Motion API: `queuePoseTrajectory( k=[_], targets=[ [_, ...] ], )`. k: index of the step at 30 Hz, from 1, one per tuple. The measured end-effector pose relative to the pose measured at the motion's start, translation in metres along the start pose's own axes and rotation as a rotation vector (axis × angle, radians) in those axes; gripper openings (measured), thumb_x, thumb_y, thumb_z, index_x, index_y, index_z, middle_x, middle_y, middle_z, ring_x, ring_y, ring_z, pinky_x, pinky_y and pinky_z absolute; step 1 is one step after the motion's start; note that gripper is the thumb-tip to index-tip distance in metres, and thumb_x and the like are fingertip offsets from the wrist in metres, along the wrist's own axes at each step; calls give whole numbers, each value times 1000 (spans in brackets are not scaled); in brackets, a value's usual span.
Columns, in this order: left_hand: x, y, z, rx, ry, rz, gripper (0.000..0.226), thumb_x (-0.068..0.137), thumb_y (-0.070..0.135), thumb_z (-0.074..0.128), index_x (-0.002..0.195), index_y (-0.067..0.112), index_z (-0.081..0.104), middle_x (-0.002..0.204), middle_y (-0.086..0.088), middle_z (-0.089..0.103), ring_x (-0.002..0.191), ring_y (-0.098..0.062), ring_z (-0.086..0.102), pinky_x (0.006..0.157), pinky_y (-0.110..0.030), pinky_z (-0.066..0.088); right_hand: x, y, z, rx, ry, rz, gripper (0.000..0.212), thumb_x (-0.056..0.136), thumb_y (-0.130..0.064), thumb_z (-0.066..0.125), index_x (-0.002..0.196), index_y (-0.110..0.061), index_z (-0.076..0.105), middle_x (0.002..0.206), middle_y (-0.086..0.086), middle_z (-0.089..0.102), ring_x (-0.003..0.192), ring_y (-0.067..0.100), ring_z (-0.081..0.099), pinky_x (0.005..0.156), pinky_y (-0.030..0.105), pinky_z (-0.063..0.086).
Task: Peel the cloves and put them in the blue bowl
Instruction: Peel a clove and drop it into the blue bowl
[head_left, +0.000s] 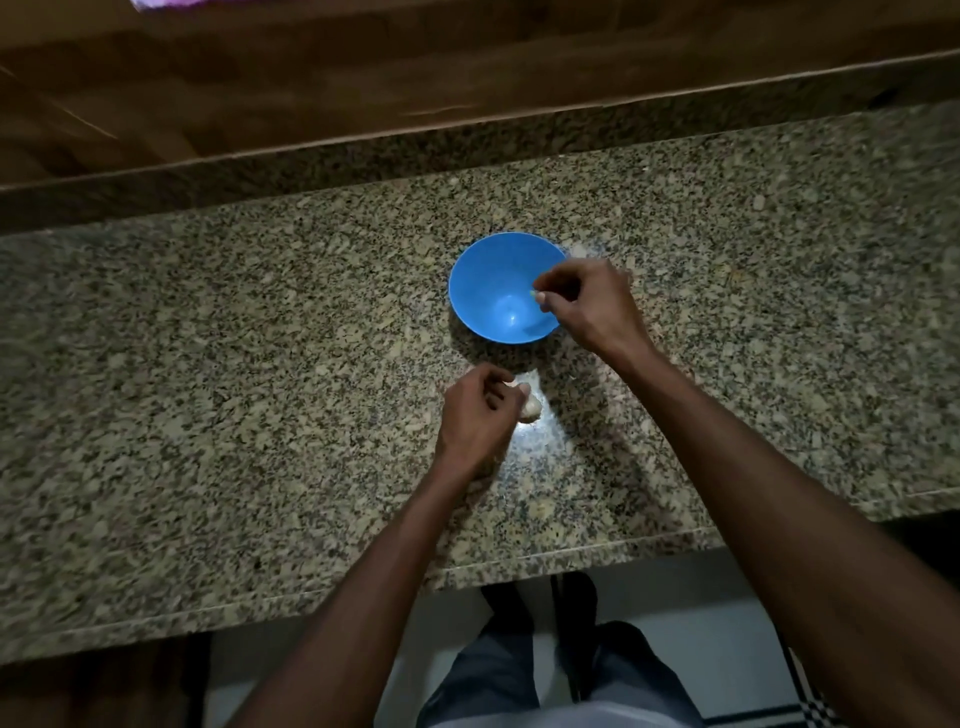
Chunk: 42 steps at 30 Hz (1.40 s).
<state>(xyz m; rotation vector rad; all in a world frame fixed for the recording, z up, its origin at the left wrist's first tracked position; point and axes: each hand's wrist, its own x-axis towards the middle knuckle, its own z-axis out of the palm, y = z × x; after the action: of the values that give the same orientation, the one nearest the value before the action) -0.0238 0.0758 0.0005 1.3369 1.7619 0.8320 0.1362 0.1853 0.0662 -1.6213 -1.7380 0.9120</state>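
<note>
right hand (582, 304) is pinching something tiny, probably a clove, over the blue bowl (488, 283) mid-frame, left hand (480, 415) curled on the garlic (531, 408) on the surface just below it; papery, light, slippery stuff, so I'd grip by the ends.

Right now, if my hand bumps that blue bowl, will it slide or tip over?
The blue bowl looks like thin plastic and nearly empty, so it is probably light. The granite counter is polished and glossy, so a nudge would likely make it slide. It narrows toward the base, and the right hand hovers over its rim; pressing down there might tip it.
</note>
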Motion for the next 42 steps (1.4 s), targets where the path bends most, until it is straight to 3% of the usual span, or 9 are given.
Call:
queuePoseTrajectory(
  k=[4, 10, 14, 17, 19, 25, 32, 37, 42],
  targets=[
    [-2, 1, 12, 77, -36, 33, 45, 76, 45, 88, 102, 16, 66, 84, 3, 65, 72, -10, 61, 62, -25, 50, -11, 15, 0, 141, 17, 90, 13, 90, -9, 75, 102, -13, 81, 93, -2, 79, 86, 4, 75, 79, 27, 64],
    [-9, 3, 18, 33, -19, -33, 33, 77, 23, 88, 104, 14, 71, 85, 1, 66, 73, -11, 60, 75, -36, 60, -39, 29, -16, 358, 54, 164, 10, 94, -13, 76, 103, -11, 78, 88, 4, 78, 79, 12, 76, 69, 24, 62],
    [-19, 2, 15, -172, 2, -93, 35, 74, 15, 92, 103, 14, 71, 90, -2, 71, 81, -17, 68, 75, -31, 62, -78, 47, -6, 437, -182, 306, 20, 101, -28, 69, 97, -10, 77, 87, 12, 77, 71, 18, 72, 68, 31, 61],
    [-26, 5, 21, -198, 51, -41, 31, 76, 13, 90, 101, 12, 72, 92, -3, 73, 84, -21, 71, 72, -31, 61, -95, 57, 10, 581, -412, 373, 28, 99, -24, 72, 120, -5, 73, 103, 18, 78, 89, 25, 77, 78, 37, 64],
    [-31, 10, 25, -189, 75, -4, 25, 81, 10, 86, 101, 12, 71, 93, -1, 73, 85, -18, 71, 72, -27, 59, -100, 61, 17, 681, -445, 411, 34, 97, -17, 75, 127, -3, 70, 110, 18, 78, 101, 31, 77, 87, 42, 64],
    [-37, 15, 22, -277, 38, -75, 31, 79, 3, 84, 107, 11, 73, 101, -2, 76, 94, -12, 73, 80, -24, 59, -94, 70, 16, 892, -459, 505, 30, 100, 0, 64, 129, 3, 60, 122, 24, 73, 107, 36, 73, 96, 49, 60],
    [-36, 19, 19, -212, 180, -77, 15, 84, 10, 83, 98, 12, 78, 100, 2, 77, 93, -9, 73, 78, -20, 58, -87, 72, 19, 893, -464, 523, 23, 97, 2, 67, 119, -3, 66, 123, 26, 71, 108, 34, 72, 107, 54, 53],
    [-38, 19, 16, -203, 185, -57, 15, 84, 7, 83, 100, 7, 82, 93, 2, 78, 85, -3, 74, 74, -16, 58, -89, 74, 21, 809, -431, 435, 31, 92, -2, 74, 123, -1, 69, 116, 19, 76, 109, 35, 74, 103, 52, 57],
    [-40, 16, 17, -69, 192, 19, 23, 86, 18, 84, 108, 11, 81, 98, 2, 80, 87, -4, 75, 78, -25, 63, -91, 75, 24, 747, -398, 392, 37, 92, -7, 77, 127, 1, 69, 118, 18, 76, 109, 33, 74, 99, 50, 59]
  ],
)
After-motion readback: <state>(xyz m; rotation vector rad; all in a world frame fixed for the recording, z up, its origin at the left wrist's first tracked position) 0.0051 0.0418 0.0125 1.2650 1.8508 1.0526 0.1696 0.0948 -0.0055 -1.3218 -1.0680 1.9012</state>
